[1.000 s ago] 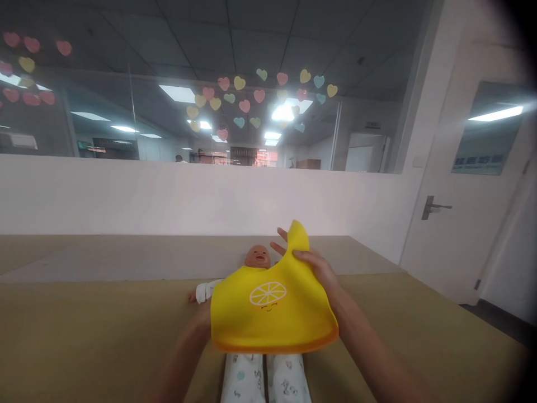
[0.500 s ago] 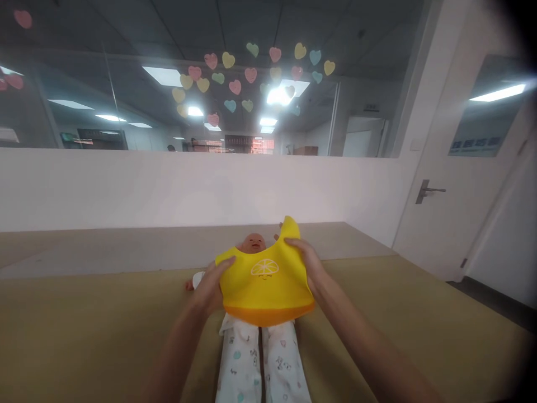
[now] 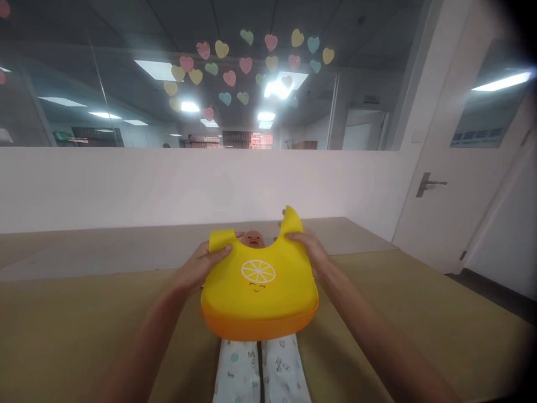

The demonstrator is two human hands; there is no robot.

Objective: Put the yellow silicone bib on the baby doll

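Observation:
A yellow silicone bib (image 3: 259,291) with a white lemon-slice print and an orange pocket rim is held up flat above a baby doll. My left hand (image 3: 197,266) grips the bib's left neck strap. My right hand (image 3: 308,252) grips the right strap, which sticks upward. The baby doll (image 3: 253,239) lies on its back on the tan mat; only the top of its face shows above the bib's neckline. Its legs in white patterned trousers (image 3: 260,372) stick out below the bib. The doll's torso and arms are hidden behind the bib.
The tan mat (image 3: 84,330) covers a wide platform, with a paler strip behind it along a low white wall (image 3: 126,184). Glass with coloured heart stickers (image 3: 247,61) rises above the wall. A white door with a lever handle (image 3: 428,183) stands at the right.
My left hand has come out from under the bib and taken the left strap. The bib has been spread and raised level over the doll's chest, covering more of the doll.

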